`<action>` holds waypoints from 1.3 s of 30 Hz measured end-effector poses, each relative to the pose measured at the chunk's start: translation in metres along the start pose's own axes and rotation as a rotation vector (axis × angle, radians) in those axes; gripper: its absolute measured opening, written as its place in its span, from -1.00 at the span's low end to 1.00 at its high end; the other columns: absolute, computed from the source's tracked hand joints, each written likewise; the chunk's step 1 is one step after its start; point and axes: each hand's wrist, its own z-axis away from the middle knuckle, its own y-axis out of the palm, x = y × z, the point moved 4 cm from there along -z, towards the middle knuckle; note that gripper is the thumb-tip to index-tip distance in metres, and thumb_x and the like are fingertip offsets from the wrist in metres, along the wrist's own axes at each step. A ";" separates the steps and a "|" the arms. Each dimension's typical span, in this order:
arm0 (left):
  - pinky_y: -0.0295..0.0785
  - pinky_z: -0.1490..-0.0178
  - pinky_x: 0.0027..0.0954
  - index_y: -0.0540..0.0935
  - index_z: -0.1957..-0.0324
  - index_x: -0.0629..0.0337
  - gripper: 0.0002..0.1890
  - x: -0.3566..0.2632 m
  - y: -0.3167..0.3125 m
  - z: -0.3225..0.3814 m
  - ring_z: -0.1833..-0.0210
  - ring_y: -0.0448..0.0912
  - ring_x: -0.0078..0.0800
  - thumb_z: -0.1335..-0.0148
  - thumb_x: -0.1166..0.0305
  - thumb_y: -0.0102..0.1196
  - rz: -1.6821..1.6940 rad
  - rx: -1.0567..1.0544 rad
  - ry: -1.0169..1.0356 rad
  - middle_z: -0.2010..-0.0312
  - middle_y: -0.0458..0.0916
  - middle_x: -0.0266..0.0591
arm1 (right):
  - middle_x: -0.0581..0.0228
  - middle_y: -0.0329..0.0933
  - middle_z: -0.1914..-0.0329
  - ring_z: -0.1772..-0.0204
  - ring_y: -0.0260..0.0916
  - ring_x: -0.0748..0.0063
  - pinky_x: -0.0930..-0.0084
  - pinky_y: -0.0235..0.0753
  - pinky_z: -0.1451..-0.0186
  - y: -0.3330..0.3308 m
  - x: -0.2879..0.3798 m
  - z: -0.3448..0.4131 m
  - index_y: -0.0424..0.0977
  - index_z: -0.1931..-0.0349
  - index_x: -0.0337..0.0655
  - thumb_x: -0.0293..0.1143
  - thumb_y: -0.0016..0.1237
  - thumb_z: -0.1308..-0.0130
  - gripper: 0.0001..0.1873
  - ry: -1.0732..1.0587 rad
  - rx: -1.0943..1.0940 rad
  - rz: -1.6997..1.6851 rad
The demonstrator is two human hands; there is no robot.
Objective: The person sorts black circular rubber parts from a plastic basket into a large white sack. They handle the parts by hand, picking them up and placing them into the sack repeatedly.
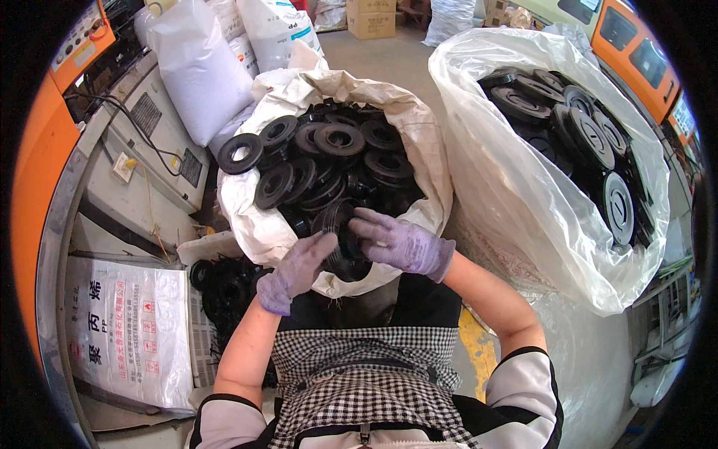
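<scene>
In purple work gloves, both hands meet at the near edge of a white woven sack (420, 126) filled with black flanged plastic parts. My left hand (300, 266) lies along the left side of a ridged black plastic part (335, 218). My right hand (395, 244) is on its right side, fingers curled at the rim. The part stands on edge between them; its lower portion is partly hidden by the gloves. Several black ring-shaped flanges (339, 140) are heaped just beyond the hands, with one flange (240, 154) resting on the sack's left rim.
A large clear plastic bag (493, 185) of black round parts (618, 207) stands at right. Filled white sacks (196, 73) stand behind on the left, beside a machine cabinet (151, 134). Dark scraps (227, 292) and a printed sack (129, 331) lie at my left. A carton (371, 18) sits far back.
</scene>
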 end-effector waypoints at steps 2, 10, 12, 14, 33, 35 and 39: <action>0.42 -0.33 -0.10 0.42 -0.34 0.16 -0.38 -0.018 0.002 -0.012 -0.27 0.46 0.09 -0.20 0.46 0.22 0.012 -0.019 0.047 -0.29 0.41 0.17 | -0.07 0.43 -0.21 -0.10 0.53 0.03 0.25 0.62 -0.12 -0.010 -0.004 0.003 0.45 -0.04 -0.23 -0.34 0.26 -0.21 -0.58 0.183 -0.168 -0.158; 0.40 -0.33 -0.18 0.35 -0.38 0.34 -0.26 -0.040 -0.023 -0.038 -0.24 0.47 0.03 -0.29 0.10 0.25 0.157 -0.136 -0.058 -0.19 0.43 0.16 | 0.21 0.50 0.27 0.15 0.54 0.32 0.42 0.56 0.13 -0.013 -0.001 0.002 0.53 0.07 -0.23 -0.32 0.04 -0.37 -0.78 0.821 -0.124 -0.713; 0.42 -0.31 -0.18 0.36 -0.36 0.36 -0.30 -0.039 -0.015 -0.033 -0.26 0.49 0.02 -0.30 0.15 0.23 0.222 -0.123 -0.116 -0.17 0.47 0.16 | 0.15 0.44 0.26 0.00 0.50 0.19 0.35 0.55 0.02 -0.022 -0.006 -0.004 0.53 0.11 -0.23 -0.34 0.08 -0.33 -0.79 0.679 -0.037 -0.414; 0.44 -0.25 -0.21 0.38 -0.33 0.38 -0.34 -0.039 -0.010 -0.031 -0.20 0.52 -0.02 -0.32 0.16 0.21 0.284 -0.120 -0.190 -0.12 0.51 0.13 | -0.03 0.43 0.04 -0.27 0.36 -0.01 0.23 0.49 -0.24 -0.026 -0.002 -0.006 0.51 0.17 -0.24 -0.35 0.10 -0.27 -0.80 0.761 0.043 -0.373; 0.43 -0.30 -0.20 0.40 -0.35 0.32 -0.27 -0.055 -0.011 -0.040 -0.15 0.52 0.05 -0.13 0.34 0.35 0.246 -0.102 -0.154 -0.16 0.48 0.15 | -0.12 0.36 -0.24 -0.23 0.43 0.00 0.27 0.53 -0.21 -0.022 -0.005 0.013 0.39 0.07 -0.28 -0.40 0.26 -0.21 -0.63 0.500 -0.313 -0.351; 0.45 -0.25 -0.31 0.41 -0.33 0.36 -0.34 -0.047 -0.009 -0.039 -0.13 0.55 -0.20 -0.21 0.36 0.28 0.503 -0.169 -0.264 -0.11 0.56 0.05 | -0.19 0.32 -0.29 -0.29 0.37 -0.16 0.15 0.51 -0.26 -0.022 -0.001 0.007 0.38 0.18 -0.28 -0.40 0.28 -0.18 -0.65 0.287 -0.235 -0.219; 0.47 -0.19 -0.39 0.42 -0.33 0.35 -0.37 -0.036 -0.008 -0.033 -0.06 0.53 -0.50 -0.22 0.40 0.25 0.750 -0.134 -0.402 -0.04 0.61 -0.15 | -0.25 0.30 -0.31 -0.34 0.29 -0.30 0.07 0.47 -0.32 -0.022 0.001 0.009 0.42 0.11 -0.31 -0.36 0.26 -0.19 -0.64 0.013 -0.080 0.014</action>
